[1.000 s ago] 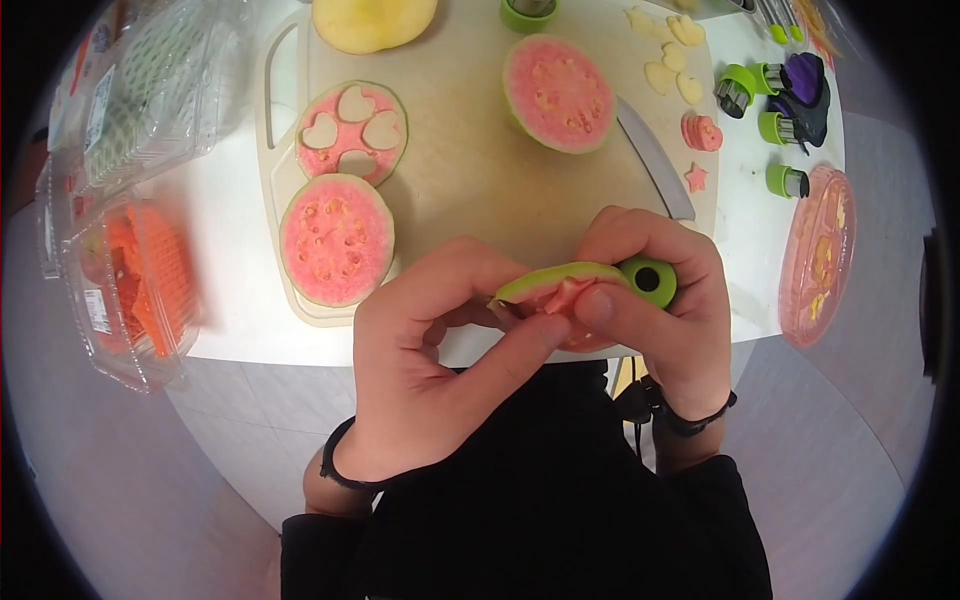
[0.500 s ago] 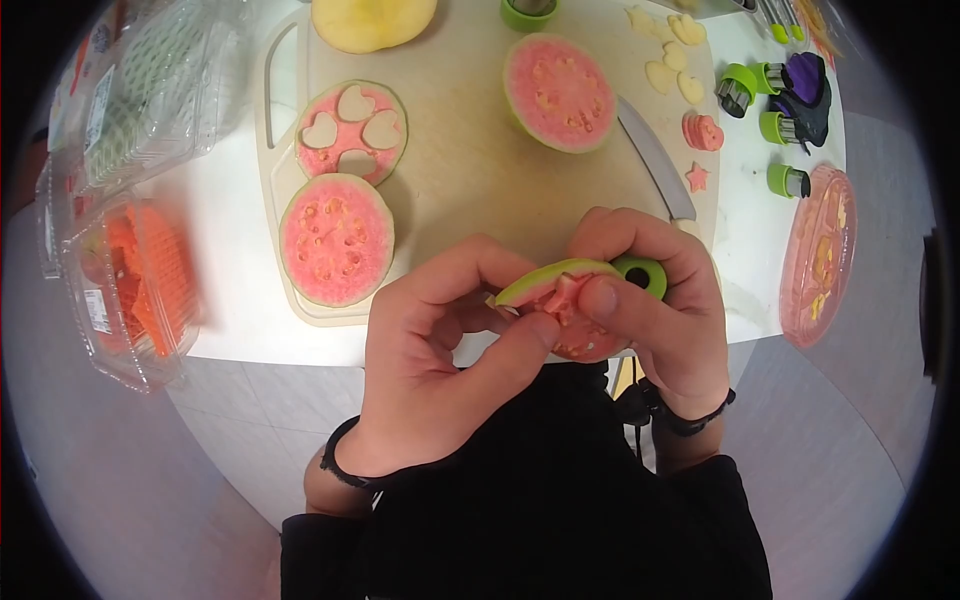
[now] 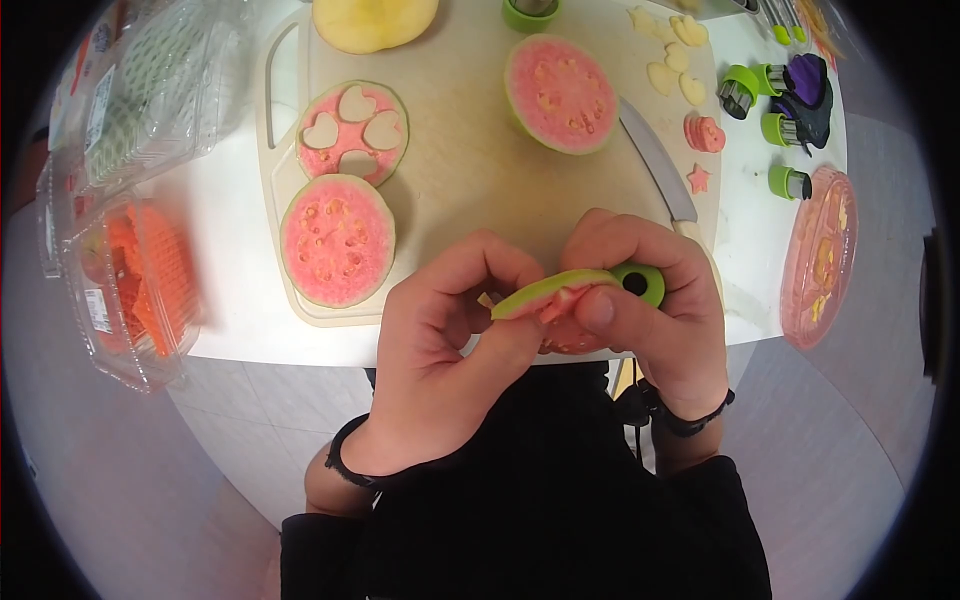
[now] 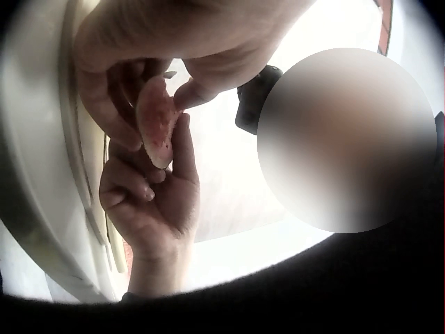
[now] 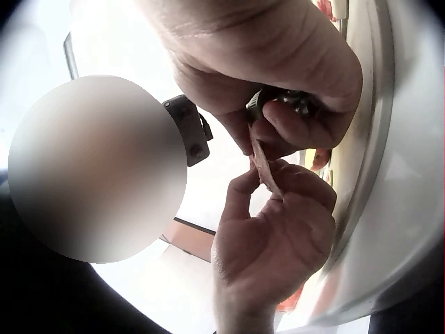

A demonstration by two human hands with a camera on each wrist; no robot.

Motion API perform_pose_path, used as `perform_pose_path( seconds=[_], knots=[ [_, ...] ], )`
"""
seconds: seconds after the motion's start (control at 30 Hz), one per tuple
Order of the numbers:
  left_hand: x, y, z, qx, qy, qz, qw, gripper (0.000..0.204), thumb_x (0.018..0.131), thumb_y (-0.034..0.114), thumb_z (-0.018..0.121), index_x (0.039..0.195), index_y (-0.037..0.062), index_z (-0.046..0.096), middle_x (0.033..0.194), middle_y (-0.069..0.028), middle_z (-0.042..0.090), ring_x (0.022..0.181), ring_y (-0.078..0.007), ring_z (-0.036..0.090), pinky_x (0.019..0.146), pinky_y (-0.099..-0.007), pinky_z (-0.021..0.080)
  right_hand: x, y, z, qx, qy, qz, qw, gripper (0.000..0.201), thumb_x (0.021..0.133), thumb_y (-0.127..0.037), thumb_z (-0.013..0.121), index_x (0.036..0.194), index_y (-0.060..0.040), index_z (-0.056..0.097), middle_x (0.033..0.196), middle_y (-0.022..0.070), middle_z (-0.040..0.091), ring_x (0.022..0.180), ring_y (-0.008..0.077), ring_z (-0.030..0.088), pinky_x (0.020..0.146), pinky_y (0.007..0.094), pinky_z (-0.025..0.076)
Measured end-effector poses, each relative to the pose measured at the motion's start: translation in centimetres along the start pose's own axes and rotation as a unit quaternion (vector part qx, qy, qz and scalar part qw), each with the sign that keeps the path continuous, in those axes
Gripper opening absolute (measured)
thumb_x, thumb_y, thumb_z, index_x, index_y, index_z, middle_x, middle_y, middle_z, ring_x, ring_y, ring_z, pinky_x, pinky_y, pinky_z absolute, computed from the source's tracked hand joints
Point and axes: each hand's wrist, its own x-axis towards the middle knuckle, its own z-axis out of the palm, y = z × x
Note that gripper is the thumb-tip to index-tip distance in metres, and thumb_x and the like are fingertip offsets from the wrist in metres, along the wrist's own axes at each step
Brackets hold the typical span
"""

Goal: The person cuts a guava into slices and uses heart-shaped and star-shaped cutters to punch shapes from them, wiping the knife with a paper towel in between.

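A pink, green-rimmed fruit slice (image 3: 572, 335) is held tilted between both hands above the near edge of the cutting board. The left hand (image 3: 435, 360) pinches its left end between thumb and fingers. At the other end, the right hand (image 3: 655, 320) pinches the slice, thumb on the pink face, while a green ring-shaped cutter (image 3: 645, 285) sits within its curled fingers. In the left wrist view the slice (image 4: 156, 122) shows its pink face between the two hands. The right wrist view shows the slice (image 5: 263, 167) nearly edge-on.
The cutting board (image 3: 450, 190) bears a halved pink fruit (image 3: 560, 95), round slices (image 3: 338, 240), a yellow fruit (image 3: 372, 22), small cut shapes (image 3: 698, 179) and a knife (image 3: 655, 160). Cutters (image 3: 789, 182) and a pink lid (image 3: 820, 260) lie right; clear containers (image 3: 130, 290) stand left.
My left hand has shifted slightly right along the slice, its thumb now at the slice's left end. The slice has changed its tilt a little; the green cutter moved slightly left with my right hand.
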Motion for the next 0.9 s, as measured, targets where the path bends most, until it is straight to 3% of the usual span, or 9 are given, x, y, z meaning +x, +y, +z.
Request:
perform_pose_path(
  seconds=[0.27,0.63,0.9],
  knots=[
    [-0.4,0.2,1.1,-0.118,0.041,-0.032,0.992,0.020,0.104,-0.003,0.061,0.123,-0.0039,0.066,0.109,-0.0032,0.068,0.104,-0.0091,0.068,0.090,-0.0265,0.059,-0.1,-0.8,0.4,-0.011,0.040,0.047,0.998,0.019,0.104,-0.012,0.075,0.114,0.0033,0.070,0.095,0.0047,0.074,0.081,0.0069,0.068,0.070,0.0215,0.056],
    [-0.3,-0.2,0.9,0.005,0.036,0.015,0.999,0.030,0.096,-0.008,0.072,0.125,-0.0027,0.068,0.111,-0.0023,0.068,0.101,-0.0088,0.067,0.088,-0.0249,0.055,-0.1,-0.8,0.3,-0.013,0.046,0.038,0.998,0.017,0.106,-0.014,0.074,0.110,0.0008,0.069,0.098,0.0039,0.074,0.083,0.0074,0.071,0.072,0.0231,0.060],
    [-0.1,-0.4,0.8,-0.022,0.043,0.008,0.999,0.029,0.095,-0.008,0.073,0.123,-0.0013,0.070,0.109,-0.0012,0.067,0.099,-0.0078,0.066,0.086,-0.0238,0.054,0.0,-0.3,0.3,-0.044,0.044,-0.003,0.998,0.014,0.104,-0.011,0.075,0.106,0.0013,0.069,0.096,0.0043,0.073,0.082,0.0084,0.071,0.073,0.0237,0.061]
  ],
)
